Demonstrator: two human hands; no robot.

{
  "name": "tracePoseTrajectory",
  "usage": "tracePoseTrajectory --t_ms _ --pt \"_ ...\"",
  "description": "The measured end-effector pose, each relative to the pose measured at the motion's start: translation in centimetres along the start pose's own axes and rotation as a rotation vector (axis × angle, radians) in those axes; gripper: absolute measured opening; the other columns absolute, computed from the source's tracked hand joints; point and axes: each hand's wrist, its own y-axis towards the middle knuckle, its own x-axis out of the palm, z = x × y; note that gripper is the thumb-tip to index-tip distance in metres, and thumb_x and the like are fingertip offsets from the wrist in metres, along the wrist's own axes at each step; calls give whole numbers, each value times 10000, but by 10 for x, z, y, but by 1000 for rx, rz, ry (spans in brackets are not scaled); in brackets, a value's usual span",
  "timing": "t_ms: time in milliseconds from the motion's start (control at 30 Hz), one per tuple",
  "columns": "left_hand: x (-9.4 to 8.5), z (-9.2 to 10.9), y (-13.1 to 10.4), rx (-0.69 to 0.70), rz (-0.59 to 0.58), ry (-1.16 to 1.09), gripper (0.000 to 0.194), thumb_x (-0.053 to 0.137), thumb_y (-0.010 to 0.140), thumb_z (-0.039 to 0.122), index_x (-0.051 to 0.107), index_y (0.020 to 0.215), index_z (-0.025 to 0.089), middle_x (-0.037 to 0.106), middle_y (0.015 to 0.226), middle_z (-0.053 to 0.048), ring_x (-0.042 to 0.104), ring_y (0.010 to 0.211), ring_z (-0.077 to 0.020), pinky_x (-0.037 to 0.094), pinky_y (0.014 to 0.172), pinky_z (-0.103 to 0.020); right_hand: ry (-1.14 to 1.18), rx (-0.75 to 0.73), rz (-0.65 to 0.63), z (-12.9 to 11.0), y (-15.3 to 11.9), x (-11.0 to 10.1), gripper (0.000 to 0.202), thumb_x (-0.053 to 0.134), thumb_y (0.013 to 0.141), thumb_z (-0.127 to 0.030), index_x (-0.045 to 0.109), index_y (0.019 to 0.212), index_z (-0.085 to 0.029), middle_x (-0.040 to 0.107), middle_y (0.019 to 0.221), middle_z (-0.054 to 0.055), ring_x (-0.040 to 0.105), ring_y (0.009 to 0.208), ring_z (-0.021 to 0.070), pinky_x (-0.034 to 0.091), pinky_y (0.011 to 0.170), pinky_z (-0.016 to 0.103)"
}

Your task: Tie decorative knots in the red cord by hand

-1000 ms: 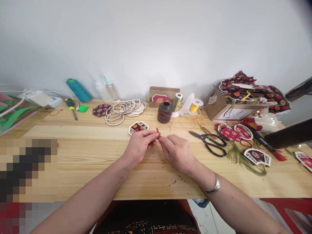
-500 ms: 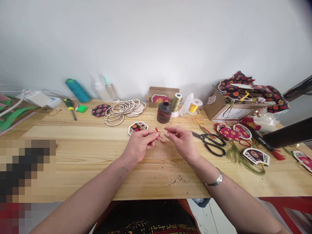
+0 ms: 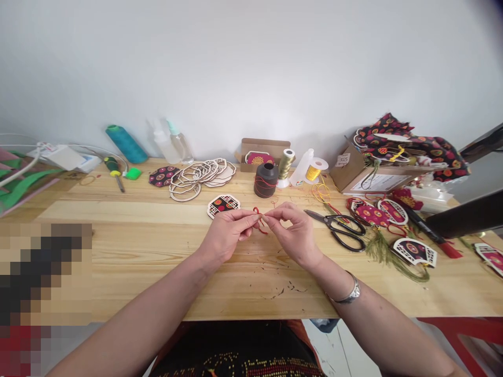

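Observation:
Between my two hands, over the middle of the table, is a red cord (image 3: 261, 229) with a small loop and loose ends. My left hand (image 3: 231, 229) pinches it between thumb and forefinger. The fingertips of my right hand (image 3: 293, 230) are pressed together on the cord, meeting the left fingertips. A patterned fabric piece with a white openwork frame (image 3: 223, 206) lies just beyond my left hand. Behind the hands stands a dark cone of thread (image 3: 265, 180) with red cord round it. Black-handled scissors (image 3: 340, 228) lie to the right of my right hand.
At the back stand a gold thread spool (image 3: 286, 165), a yellow cord spool (image 3: 315, 170) and clear bottles (image 3: 178, 142). Wooden frames (image 3: 200, 178) are piled left of centre. A cardboard box (image 3: 349, 170) with fabric, tasselled ornaments (image 3: 414, 252) and a black post (image 3: 467, 212) occupy the right.
My right hand has moved left, closing the small gap so that its fingertips now meet those of my left hand at the red cord.

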Motion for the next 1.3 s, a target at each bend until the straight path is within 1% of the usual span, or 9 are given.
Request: tracePoseTrajectory --t_ms 233,433,600,667,800,900,1033,1167,1300 --pt "0 -1 0 -4 1 -25 161 749 608 272 729 687 132 611 577 -27 424 459 -54 241 406 -201 -131 -135 -46 0 -4 0 117 571 818 -206 677 771 -197 608 674 25 536 704 152 443 676 300" --pt "-2 -4 1 8 -4 -36 147 741 623 260 726 698 133 593 575 -14 421 457 -47 245 406 -193 58 79 -94 2 -5 5 108 589 796 -216 688 761 -191 640 673 26 534 607 124 439 578 260" --pt "-2 -5 1 24 -10 -31 144 730 644 262 725 706 132 595 595 -19 418 467 -45 253 407 -189 97 62 -35 2 -5 7 79 627 758 -224 699 751 -191 632 726 45 547 667 136 445 596 266" --pt "-2 -4 1 26 -4 -34 144 730 646 255 729 724 134 588 591 -15 411 463 -39 250 406 -185 177 123 -51 2 -3 7 82 640 746 -249 689 733 -184 638 724 46 554 661 137 451 594 266" --pt "-2 -4 2 18 -1 -60 133 733 649 248 728 720 137 582 596 -12 408 455 -30 241 402 -180 321 311 -91 1 1 3 226 589 787 -364 650 695 -166 617 618 19 542 587 118 455 580 257" --pt "-2 -4 3 12 -1 -77 126 737 648 251 723 693 135 587 595 -14 405 444 -29 233 397 -185 401 398 -72 2 4 -1 294 524 824 -404 644 726 -154 632 646 21 532 558 98 444 572 248" --pt "-3 -5 4 18 1 -92 108 738 647 236 725 690 137 573 575 -5 403 441 -28 232 401 -183 469 510 -252 2 6 -1 243 658 718 -374 686 809 -151 697 772 42 576 631 108 458 641 260" --pt "-2 -4 3 21 -9 -100 109 738 645 223 735 708 134 565 564 -5 391 444 -24 219 403 -176 466 526 -302 0 5 2 283 712 658 -358 717 854 -155 724 863 58 614 742 140 454 758 299" --pt "-1 -3 2 18 -14 -97 105 741 637 216 734 695 129 571 558 -8 397 436 -25 212 404 -179 428 527 -255 2 4 3 234 714 648 -352 726 772 -154 719 769 45 588 665 127 447 694 289"
